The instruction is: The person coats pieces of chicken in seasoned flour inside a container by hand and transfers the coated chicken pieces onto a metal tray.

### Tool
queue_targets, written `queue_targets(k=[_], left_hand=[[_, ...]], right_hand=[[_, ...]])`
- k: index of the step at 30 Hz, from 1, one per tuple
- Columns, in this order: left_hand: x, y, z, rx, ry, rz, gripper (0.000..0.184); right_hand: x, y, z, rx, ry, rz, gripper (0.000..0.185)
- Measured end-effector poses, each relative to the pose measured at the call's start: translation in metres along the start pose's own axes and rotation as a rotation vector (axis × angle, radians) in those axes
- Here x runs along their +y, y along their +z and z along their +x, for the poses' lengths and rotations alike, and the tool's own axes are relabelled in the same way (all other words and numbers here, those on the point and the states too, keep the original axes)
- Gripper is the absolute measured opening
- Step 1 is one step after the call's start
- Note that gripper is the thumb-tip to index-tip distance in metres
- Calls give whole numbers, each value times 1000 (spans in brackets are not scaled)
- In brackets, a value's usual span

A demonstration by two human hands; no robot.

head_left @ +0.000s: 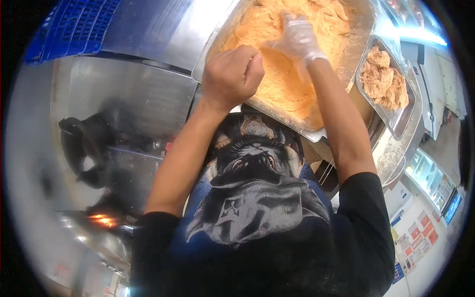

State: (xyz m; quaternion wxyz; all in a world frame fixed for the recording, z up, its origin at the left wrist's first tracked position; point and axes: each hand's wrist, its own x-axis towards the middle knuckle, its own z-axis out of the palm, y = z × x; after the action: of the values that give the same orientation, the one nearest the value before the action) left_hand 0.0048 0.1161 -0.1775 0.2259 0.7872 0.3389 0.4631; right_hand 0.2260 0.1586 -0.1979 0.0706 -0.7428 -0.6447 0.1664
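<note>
A large metal tray holds orange-tinted flour breading, with lumpy coated pieces toward its far side. My right hand wears a clear plastic glove and reaches into the breading. Its fingers are apart and slightly blurred, and I see nothing gripped in them. My left hand is bare and closed in a fist over the tray's near left side. Nothing shows in the fist, though its inner side faces away. Right of the big tray, a smaller metal pan contains several breaded pieces, probably chicken.
A blue plastic crate stands at the upper left by a steel surface. Lower left are a black pan-like object, an orange flame or glow and a round metal vessel. Papers hang on the right wall.
</note>
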Motion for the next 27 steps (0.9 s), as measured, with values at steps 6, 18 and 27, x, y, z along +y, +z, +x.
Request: queue_targets(k=[6,18,27], left_hand=[[3,1,1,-2,-45,-4,4],[1,-3,1,5,-74,59,5],[0,-3,5,51,-30,11,4]], right_hand=[[-5,44,-32,160,-4,-190,49],[19,-3,93,-240,-135,433,49],[-37,42,9,-44,-339,-235,38]])
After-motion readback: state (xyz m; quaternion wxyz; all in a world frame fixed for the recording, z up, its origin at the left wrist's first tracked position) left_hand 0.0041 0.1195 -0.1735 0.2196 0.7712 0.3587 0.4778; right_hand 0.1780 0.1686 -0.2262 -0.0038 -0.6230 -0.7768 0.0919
